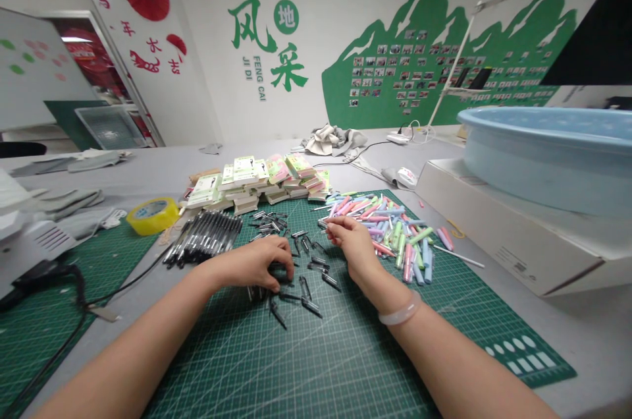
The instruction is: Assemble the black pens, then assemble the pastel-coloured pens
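My left hand [259, 262] is curled low over the green cutting mat [345, 346], its thumb and fingers closed around black pen caps that are partly hidden beneath it. More clear-and-black pen caps [311, 307] lie scattered between my hands. Just left of that hand, a row of black pens [205, 238] lies side by side. My right hand [353, 244] is raised slightly with fingertips pinched together; whatever sits between them is too small to make out. Beside it spreads a heap of pastel pen barrels [395, 228] in pink, green, blue and purple.
Stacked small boxes [247, 178] stand behind the caps. A roll of yellow tape [153, 216] lies at the left, near a white device [34, 251] with a black cable. On the right, a blue basin [548, 162] rests on a white carton [508, 234]. Grey cloth [336, 140] lies farther back.
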A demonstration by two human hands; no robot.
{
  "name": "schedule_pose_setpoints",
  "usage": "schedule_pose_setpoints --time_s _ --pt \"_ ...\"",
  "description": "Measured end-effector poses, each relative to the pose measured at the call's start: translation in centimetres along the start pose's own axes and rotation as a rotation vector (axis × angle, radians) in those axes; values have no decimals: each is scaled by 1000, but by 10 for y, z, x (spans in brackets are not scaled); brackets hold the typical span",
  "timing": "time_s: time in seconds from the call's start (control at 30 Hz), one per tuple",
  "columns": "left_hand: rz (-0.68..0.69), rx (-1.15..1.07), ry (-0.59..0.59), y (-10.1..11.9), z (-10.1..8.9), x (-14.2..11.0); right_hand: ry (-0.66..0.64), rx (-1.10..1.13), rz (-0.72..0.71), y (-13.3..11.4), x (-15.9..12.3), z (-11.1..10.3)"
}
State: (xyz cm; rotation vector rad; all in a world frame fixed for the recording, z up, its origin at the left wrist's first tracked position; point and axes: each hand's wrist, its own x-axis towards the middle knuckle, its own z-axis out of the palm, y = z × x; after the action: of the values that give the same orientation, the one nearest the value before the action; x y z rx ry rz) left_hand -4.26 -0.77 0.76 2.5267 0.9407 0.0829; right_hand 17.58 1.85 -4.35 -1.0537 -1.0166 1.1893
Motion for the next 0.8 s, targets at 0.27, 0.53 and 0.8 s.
schedule_pose_setpoints --time_s 0.27,0.53,0.8 --pt "-34 3 184 -6 -1 5 -2 -17 -2 1 1 -1" --pt "-220 168 385 -57 -1 0 -8 -2 0 -1 -1 -1" --pt "-196 233 340 -59 1 -1 -3 0 23 0 0 0"
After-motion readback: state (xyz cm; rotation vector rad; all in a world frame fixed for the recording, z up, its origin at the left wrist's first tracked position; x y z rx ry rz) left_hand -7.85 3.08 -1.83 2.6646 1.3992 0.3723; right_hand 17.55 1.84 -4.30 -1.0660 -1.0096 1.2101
